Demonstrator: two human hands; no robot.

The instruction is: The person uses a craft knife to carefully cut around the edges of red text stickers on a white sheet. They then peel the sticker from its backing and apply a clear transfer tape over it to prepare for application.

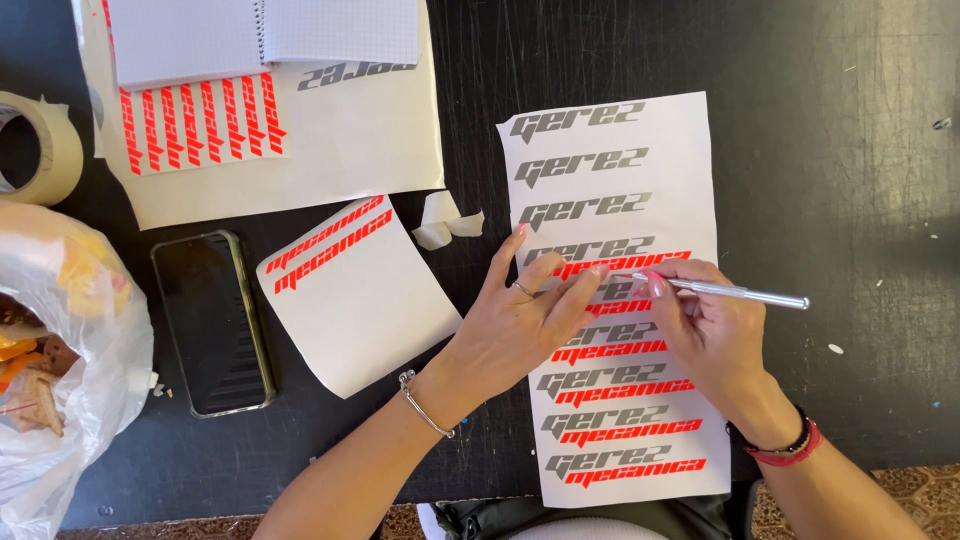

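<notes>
**Torn lettering, nicked backing**

Black scratched worktop (pixel 860 200), white decal sheet (pixel 615 300) at centre. Left hand (pixel 510 325) flat, fingers spread, pinning sheet. Right hand (pixel 705 325) clamped on silver weeding tool (pixel 735 292). Too steep a tip, or sheet slipping: likely ripped red letter.

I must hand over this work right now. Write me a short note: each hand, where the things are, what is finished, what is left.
Left hand: flat on the long decal sheet, fingers pressing a middle row.
Right hand: holds a silver craft knife, tip at that row.
Done: lower rows show grey and red lettering.
Left: top three rows show grey lettering only.
Nearby: small decal sheet, phone, tape roll.
</notes>
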